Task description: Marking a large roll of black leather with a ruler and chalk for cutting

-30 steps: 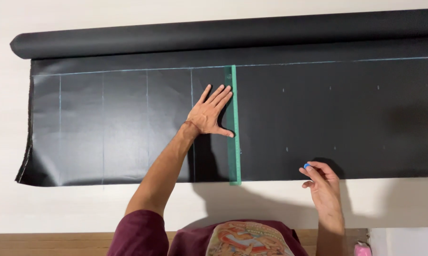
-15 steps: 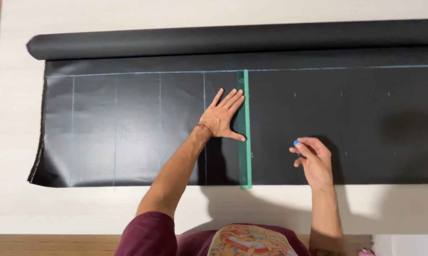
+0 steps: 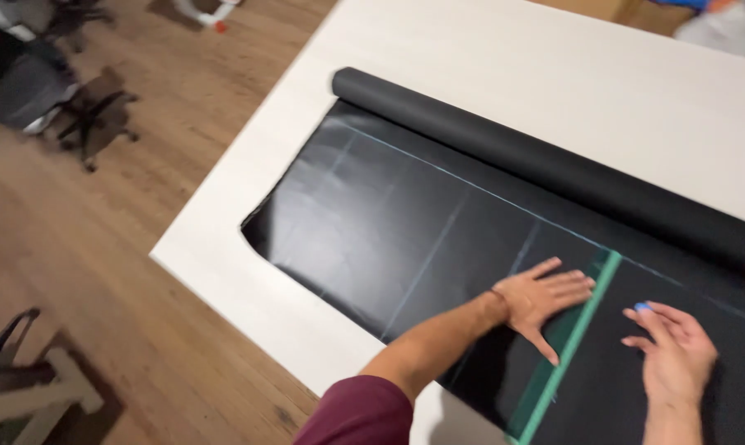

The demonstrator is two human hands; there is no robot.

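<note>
A black sheet [image 3: 372, 231] lies unrolled on the white table [image 3: 512, 66], with thin pale lines drawn across it. The rest of it is still wound in a roll [image 3: 512, 148] along the far side. A long green ruler [image 3: 554, 375] runs across the sheet. My left hand [image 3: 545, 301] lies flat, fingers spread, on the sheet and the ruler's left edge. My right hand [image 3: 673, 354] hovers just right of the ruler and pinches a small blue chalk [image 3: 643, 307] at its fingertips.
The table's left edge and corner [image 3: 162, 255] drop to a wooden floor [image 3: 100, 247]. An office chair [image 3: 84, 115] stands at the far left. A white frame [image 3: 34, 395] sits on the floor at the lower left. Blurred objects lie at the top right.
The view has swung left and tilted, bringing the floor and table corner into sight. My right hand has moved up closer to the ruler. My left hand stays pressed by the ruler.
</note>
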